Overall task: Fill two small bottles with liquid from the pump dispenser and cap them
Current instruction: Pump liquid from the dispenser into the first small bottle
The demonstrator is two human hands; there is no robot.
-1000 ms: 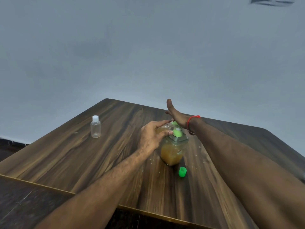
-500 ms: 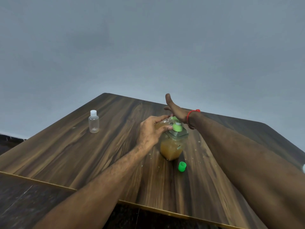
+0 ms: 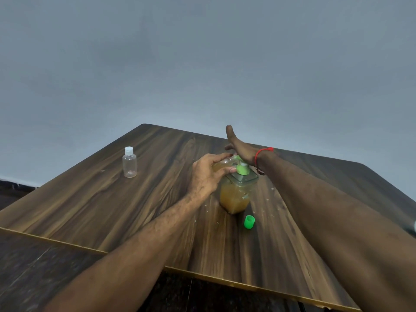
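A square clear pump dispenser (image 3: pixel 235 197) holding amber liquid stands mid-table, with a green pump head (image 3: pixel 242 168). My left hand (image 3: pixel 206 174) grips a small clear bottle (image 3: pixel 219 165), partly filled with amber liquid, tilted at the spout. My right hand (image 3: pixel 239 147) lies flat on the pump top, fingers spread and thumb raised. A loose green cap (image 3: pixel 249 222) rests on the table just in front of the dispenser. Far left stands a second small clear bottle (image 3: pixel 129 163) with a white cap on, looking empty.
The wooden table (image 3: pixel 112 206) has small droplets or specks scattered around the dispenser. Its front edge runs diagonally close to me, with dark floor below. A plain grey wall rises behind the table.
Both hands stay at the dispenser; the heel of my right hand has sunk slightly onto the pump. The view has tilted, so everything sits a little higher in frame.
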